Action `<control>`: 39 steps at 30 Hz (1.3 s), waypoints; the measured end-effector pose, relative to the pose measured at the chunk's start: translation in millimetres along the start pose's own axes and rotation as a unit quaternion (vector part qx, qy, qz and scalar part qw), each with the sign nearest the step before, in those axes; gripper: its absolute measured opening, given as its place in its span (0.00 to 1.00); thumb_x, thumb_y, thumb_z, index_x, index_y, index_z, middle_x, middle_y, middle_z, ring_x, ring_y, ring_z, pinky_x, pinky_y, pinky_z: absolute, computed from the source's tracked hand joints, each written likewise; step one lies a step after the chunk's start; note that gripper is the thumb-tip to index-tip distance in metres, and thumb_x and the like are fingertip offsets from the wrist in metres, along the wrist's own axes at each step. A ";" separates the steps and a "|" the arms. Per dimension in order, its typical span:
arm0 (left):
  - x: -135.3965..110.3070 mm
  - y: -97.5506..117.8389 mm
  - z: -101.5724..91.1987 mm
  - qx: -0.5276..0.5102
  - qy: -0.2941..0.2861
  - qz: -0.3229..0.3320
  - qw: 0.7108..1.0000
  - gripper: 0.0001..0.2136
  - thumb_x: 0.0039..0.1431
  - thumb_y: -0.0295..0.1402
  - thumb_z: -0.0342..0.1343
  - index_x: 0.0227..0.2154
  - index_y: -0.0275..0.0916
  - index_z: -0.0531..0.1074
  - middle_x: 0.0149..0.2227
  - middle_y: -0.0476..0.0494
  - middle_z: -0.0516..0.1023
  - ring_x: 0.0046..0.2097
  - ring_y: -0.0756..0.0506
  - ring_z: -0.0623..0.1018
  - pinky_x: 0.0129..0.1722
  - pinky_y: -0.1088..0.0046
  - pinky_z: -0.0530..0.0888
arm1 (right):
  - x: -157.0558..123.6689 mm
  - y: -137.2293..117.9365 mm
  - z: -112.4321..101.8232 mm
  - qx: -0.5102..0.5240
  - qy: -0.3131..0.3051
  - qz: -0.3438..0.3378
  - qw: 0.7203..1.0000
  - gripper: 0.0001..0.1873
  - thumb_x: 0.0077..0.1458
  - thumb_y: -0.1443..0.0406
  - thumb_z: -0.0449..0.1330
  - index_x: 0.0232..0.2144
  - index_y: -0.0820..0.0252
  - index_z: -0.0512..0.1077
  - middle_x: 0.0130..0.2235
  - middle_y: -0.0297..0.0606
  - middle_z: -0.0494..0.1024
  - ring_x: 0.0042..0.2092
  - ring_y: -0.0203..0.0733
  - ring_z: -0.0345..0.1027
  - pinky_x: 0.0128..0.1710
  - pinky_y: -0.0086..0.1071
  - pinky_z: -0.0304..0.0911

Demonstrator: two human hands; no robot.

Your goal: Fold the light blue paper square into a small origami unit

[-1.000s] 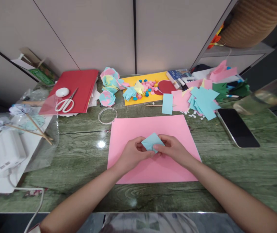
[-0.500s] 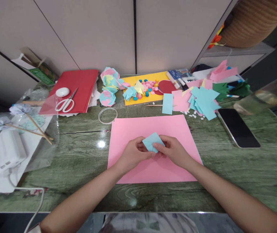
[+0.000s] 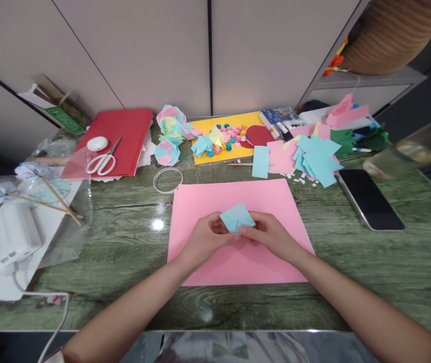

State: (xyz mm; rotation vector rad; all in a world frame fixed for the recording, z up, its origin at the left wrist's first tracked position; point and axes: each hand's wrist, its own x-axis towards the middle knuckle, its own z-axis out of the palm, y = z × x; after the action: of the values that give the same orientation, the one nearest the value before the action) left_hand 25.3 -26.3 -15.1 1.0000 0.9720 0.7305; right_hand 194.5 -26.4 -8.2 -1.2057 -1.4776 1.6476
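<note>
A small folded light-blue paper piece (image 3: 237, 217) is pinched between both hands just above a large pink sheet (image 3: 215, 199) that lies flat on the green marble table (image 3: 132, 242). My left hand (image 3: 204, 241) grips its lower left edge with curled fingers. My right hand (image 3: 270, 236) grips its lower right edge, thumb and fingers closed. The paper's creased upper face points away from me.
White scissors (image 3: 102, 162) and a white oval object (image 3: 97, 143) lie on a red folder (image 3: 124, 132). A tape ring (image 3: 167, 179), folded paper flowers (image 3: 172, 132), a yellow sheet with beads (image 3: 231, 137), loose blue and pink squares (image 3: 313, 156) and a phone (image 3: 369, 197) lie around it.
The blue paper has turned slightly and risen a little between my fingers. Both hands stay in the same place over the pink sheet.
</note>
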 end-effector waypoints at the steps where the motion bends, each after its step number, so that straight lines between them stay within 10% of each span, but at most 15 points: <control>1: 0.3 0.2 0.0 0.002 0.001 0.001 1.000 0.12 0.43 0.26 0.58 0.34 0.34 0.68 0.34 0.42 0.74 0.37 0.47 0.73 0.38 0.71 0.68 | 0.2 0.4 0.0 -0.003 0.001 -0.001 1.000 0.11 0.48 0.61 0.56 0.32 0.63 0.70 0.27 0.34 0.70 0.25 0.32 0.58 0.24 0.26 0.54; 39: -2.9 6.2 0.5 -0.022 0.012 0.013 1.000 0.13 0.44 0.32 0.59 0.35 0.34 0.69 0.36 0.42 0.74 0.40 0.44 0.72 0.41 0.69 0.66 | -1.8 3.1 3.3 -0.080 0.021 -0.027 0.996 0.12 0.49 0.59 0.55 0.31 0.62 0.70 0.31 0.36 0.73 0.34 0.40 0.63 0.32 0.30 0.59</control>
State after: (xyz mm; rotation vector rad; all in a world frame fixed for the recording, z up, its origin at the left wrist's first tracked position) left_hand 24.1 -26.6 -8.4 0.9688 0.9613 0.7835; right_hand 192.6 -30.0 -11.0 -1.2659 -1.6269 1.4828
